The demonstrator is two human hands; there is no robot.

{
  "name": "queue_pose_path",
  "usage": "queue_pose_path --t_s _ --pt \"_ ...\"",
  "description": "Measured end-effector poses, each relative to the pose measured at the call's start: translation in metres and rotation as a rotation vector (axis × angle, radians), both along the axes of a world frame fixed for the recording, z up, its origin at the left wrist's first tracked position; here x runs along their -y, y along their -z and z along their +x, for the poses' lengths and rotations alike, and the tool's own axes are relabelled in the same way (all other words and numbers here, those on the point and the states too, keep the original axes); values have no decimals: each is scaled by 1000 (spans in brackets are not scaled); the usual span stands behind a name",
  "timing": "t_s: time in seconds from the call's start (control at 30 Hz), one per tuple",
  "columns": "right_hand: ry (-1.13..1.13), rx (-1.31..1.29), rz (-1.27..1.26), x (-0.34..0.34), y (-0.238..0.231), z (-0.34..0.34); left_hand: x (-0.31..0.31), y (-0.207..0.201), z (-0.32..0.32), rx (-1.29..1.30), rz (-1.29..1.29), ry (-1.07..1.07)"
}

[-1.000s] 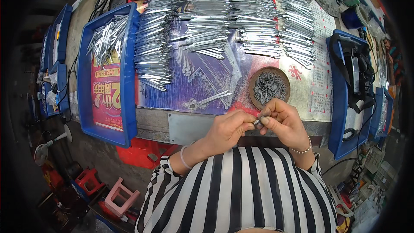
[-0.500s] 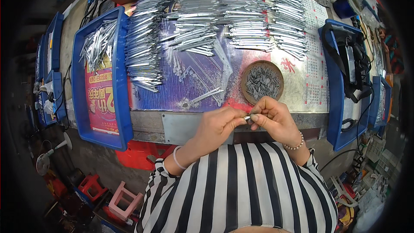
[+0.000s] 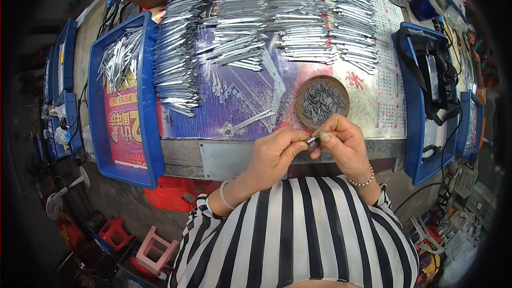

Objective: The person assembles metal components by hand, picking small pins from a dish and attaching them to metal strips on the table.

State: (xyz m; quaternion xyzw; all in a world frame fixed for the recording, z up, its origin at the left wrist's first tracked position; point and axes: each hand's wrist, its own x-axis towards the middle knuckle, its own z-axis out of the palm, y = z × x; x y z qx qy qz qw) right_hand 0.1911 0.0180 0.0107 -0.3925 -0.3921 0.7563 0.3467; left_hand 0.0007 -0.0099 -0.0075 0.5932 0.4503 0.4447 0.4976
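My left hand (image 3: 274,152) and my right hand (image 3: 344,141) meet at the table's near edge, both pinching one small grey metal piece (image 3: 312,140) between their fingertips. Just beyond them sits a round brown dish (image 3: 322,101) full of small dark metal pins. Rows of long silvery metal strips (image 3: 266,16) lie piled across the far half of the table. One loose strip (image 3: 253,120) lies on the purple printed sheet (image 3: 213,112) to the left of the dish.
A blue tray (image 3: 120,101) at the left holds more metal strips. Another blue tray (image 3: 426,90) at the right holds a dark tool and cables. Small red and pink stools (image 3: 154,248) stand on the floor at lower left.
The view has shifted slightly. My hands stay together at the table edge, fingers working the small metal piece; nothing else has moved.
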Motion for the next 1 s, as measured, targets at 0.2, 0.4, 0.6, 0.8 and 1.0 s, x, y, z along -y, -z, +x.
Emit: queue_pose_path --t_s 0.2,0.4,0.6,0.8,1.0 --pt "-76 180 132 -3 -5 4 -4 -2 -2 -57 21 53" --pt "-235 317 213 -10 -11 3 -6 -6 -9 -109 5 72" --pt "-56 123 176 -10 6 9 -97 -21 -49 -491 436 -165" --pt "-157 297 232 0 2 3 -219 23 -97 -739 653 -236" --pt "-166 413 283 1 -1 12 -237 31 -99 -849 711 -148"
